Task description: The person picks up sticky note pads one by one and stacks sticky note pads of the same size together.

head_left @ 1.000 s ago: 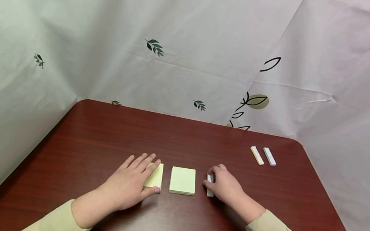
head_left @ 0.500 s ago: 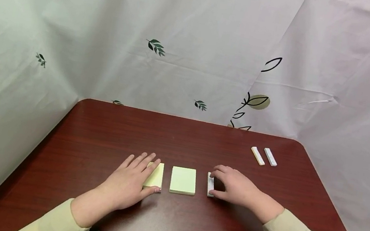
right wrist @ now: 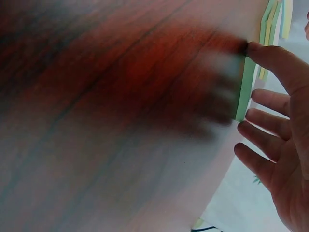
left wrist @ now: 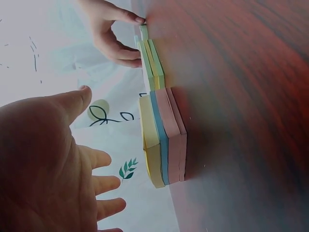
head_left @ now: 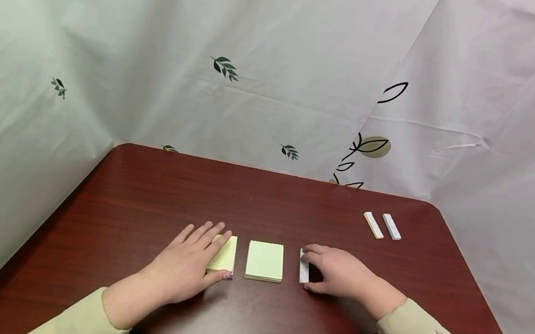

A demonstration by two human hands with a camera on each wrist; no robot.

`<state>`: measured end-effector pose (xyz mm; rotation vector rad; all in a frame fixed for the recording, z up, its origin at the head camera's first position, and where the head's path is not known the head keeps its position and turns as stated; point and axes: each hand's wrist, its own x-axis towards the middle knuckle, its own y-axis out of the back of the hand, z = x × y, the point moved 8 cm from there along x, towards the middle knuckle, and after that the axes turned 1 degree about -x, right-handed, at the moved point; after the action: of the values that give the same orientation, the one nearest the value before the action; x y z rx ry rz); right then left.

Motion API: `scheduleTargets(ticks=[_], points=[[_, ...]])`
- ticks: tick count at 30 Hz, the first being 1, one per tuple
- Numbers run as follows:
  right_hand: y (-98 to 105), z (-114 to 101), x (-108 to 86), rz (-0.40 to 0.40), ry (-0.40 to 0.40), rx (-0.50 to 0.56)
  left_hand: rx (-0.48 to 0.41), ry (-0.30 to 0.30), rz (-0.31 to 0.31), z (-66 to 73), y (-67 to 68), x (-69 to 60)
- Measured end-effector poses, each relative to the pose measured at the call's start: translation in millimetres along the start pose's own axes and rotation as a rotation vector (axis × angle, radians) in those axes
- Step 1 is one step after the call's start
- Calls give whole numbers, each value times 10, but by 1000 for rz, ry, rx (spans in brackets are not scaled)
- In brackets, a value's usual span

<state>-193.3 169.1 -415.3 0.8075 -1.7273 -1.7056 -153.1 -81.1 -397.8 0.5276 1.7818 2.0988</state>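
My left hand (head_left: pixel 180 270) lies with straight, spread fingers over a square sticky-note stack (head_left: pixel 226 255). The left wrist view shows this stack's layers in yellow, blue and pink. Beside it sits a second square sticky-note stack (head_left: pixel 265 261), pale green on top with a yellow layer between green ones. Further right, my right hand (head_left: pixel 342 273) holds a narrow sticky-note pad (head_left: pixel 304 271) by its ends, thumb at the near end and fingertips at the far end. In the right wrist view the pad's side (right wrist: pixel 245 89) is green.
Two more narrow pads lie slanted at the back right of the brown table (head_left: pixel 180 188): a yellow-edged pad (head_left: pixel 374 225) and a whitish pad (head_left: pixel 392 226). A pale curtain with leaf prints (head_left: pixel 271 74) hangs behind the table and along its sides.
My right hand has let go of the narrow pad's sides and shifted right, and its thumb has moved down to the near end. My left hand has stayed in place.
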Motion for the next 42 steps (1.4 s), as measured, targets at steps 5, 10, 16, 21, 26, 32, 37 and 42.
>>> scheduleTargets(ticks=[5, 10, 16, 21, 26, 32, 37, 42], points=[[-13, -8, 13, 7, 10, -5, -4, 2, -1, -3, -9, 5], [-10, -49, 16, 34, 45, -67, -14, 4, -2, -2, 0, 8], [58, -95, 7, 141, 101, -103, -22, 6, 1, -9, 15, -1], [80, -105, 16, 191, 123, -105, -25, 5, 5, -16, 28, -16], [110, -135, 17, 242, 144, -118, -32, 8, 2, -23, 27, -28], [156, -110, 8, 280, 90, -78, -35, 8, 4, -23, 28, -30], [201, -75, -5, 299, 38, -54, -33, 9, 8, -28, 28, -32], [155, -97, -23, 257, 78, -58, -37, 11, 9, -31, 27, -40]])
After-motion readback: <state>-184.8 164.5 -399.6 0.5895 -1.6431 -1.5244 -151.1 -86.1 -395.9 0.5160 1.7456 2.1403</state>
